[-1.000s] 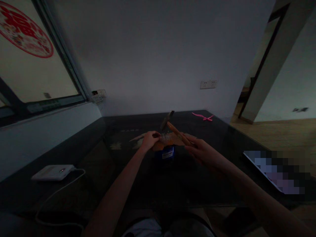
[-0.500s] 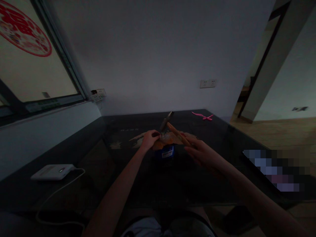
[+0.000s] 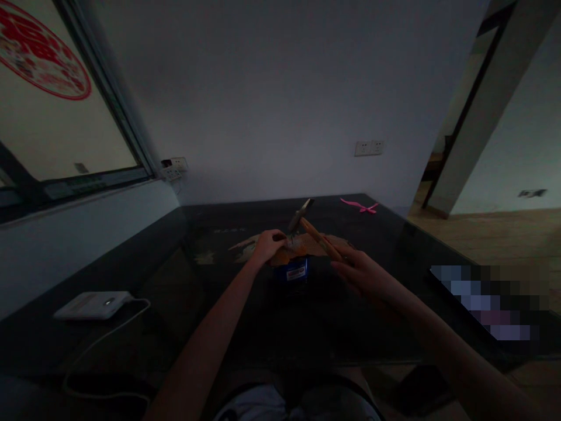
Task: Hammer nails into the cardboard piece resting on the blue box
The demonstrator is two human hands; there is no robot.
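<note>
In the head view, my right hand (image 3: 362, 269) is wrapped round the wooden handle of a hammer (image 3: 316, 235). The hammer's dark metal head is tilted just above a ragged brown board (image 3: 339, 241), which looks like wood or cardboard. My left hand (image 3: 268, 247) rests at the board's left part, thumb and forefinger pinched close to the hammer head. Whatever thin thing those fingers hold is too small and dark to make out. Beneath the board stands a blue box (image 3: 297, 270) with a pale label.
A white power bank (image 3: 94, 305) with a cable lies on the dark table (image 3: 175, 333) at the left. A pink plastic thing (image 3: 362, 206) lies near the back right. A flat, blurred-out object (image 3: 482, 304) is at the right edge. Behind the table rises a wall (image 3: 263, 117).
The hammer head has shifted slightly to the right, and my right hand with it. My left hand stays pinched at nearly the same place on the board.
</note>
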